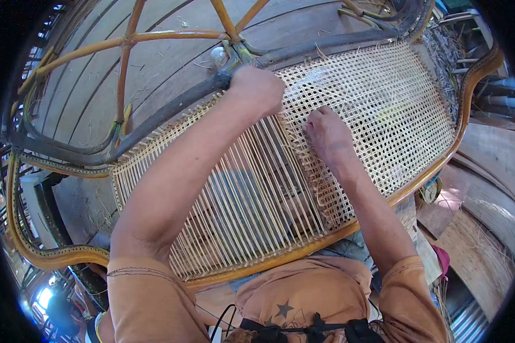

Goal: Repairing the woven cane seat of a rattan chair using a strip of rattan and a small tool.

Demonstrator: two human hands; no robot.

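Observation:
Across my lap lies a curved rattan furniture frame (303,250) strung with pale cane. On the right the cane webbing (395,97) is woven into a close open-hole mesh. Toward the left, parallel cane strands (229,200) run between the two rails with gaps between them. My left hand (256,88), slightly blurred, is closed in a fist by the dark far rail (171,108); what its fingers hold is hidden. My right hand (328,134) rests on the mesh near its left edge, its fingers bent together against the weave. Any strand in them is too small to make out.
Beyond the dark rail, bent rattan poles (126,40) cross over a plank floor (91,74). Curled frame arms stick out at the left (46,257) and right (469,91). Boards (469,246) lie at the lower right. Part of another person (63,308) shows at the lower left.

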